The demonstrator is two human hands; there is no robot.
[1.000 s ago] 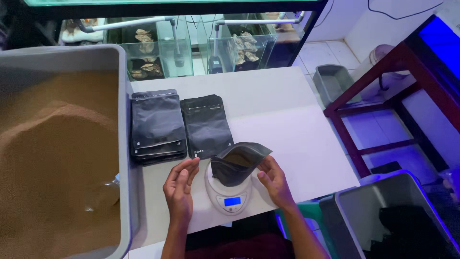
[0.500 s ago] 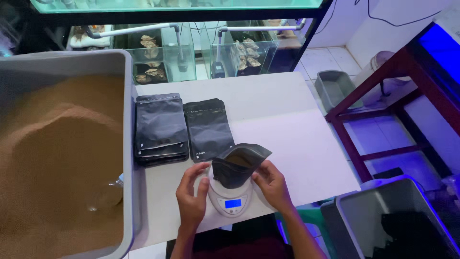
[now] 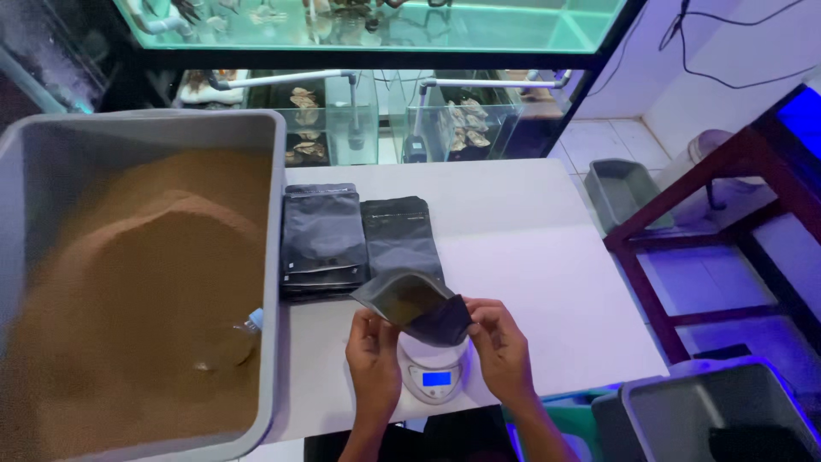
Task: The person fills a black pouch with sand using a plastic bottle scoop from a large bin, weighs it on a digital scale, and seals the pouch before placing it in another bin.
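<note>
One open dark pouch (image 3: 413,306), mouth tilted up-left, held over one small white digital scale (image 3: 434,370); left hand (image 3: 373,352) and right hand (image 3: 500,346) each pinch a side of it. Two stacks of flat dark pouches (image 3: 363,239) lie side by side on the white table (image 3: 530,248). One grey bin (image 3: 154,282) of brown powder stands left, one small scoop (image 3: 229,340) sunk in it.

White table (image 3: 513,222); lit aquariums (image 3: 385,21) behind; tiled floor (image 3: 616,137).
</note>
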